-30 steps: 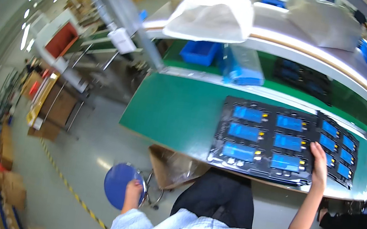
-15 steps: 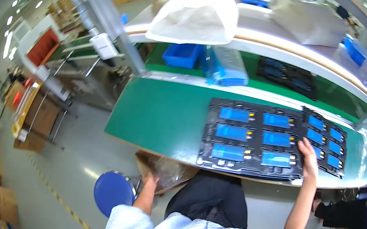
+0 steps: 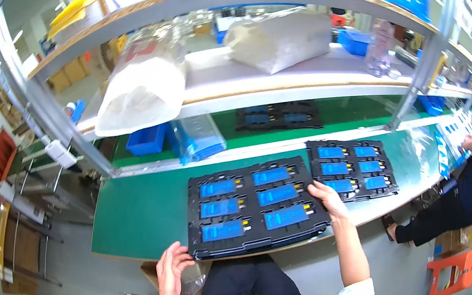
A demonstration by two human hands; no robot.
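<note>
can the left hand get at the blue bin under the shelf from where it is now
Probably not without leaning. The left hand sits at the near edge of the green bench, by the black tray's corner, and the blue bin stands across the bench. Nothing lies between them.

A green-topped bench carries two black trays; the near tray, holding six blue rectangular parts, lies by the front edge and slightly overhangs it; the second tray, also with blue parts, lies just beside it to the right; a third dark tray lies further back under the shelf; a blue bin and a clear bag of blue items sit at the rear.
</note>
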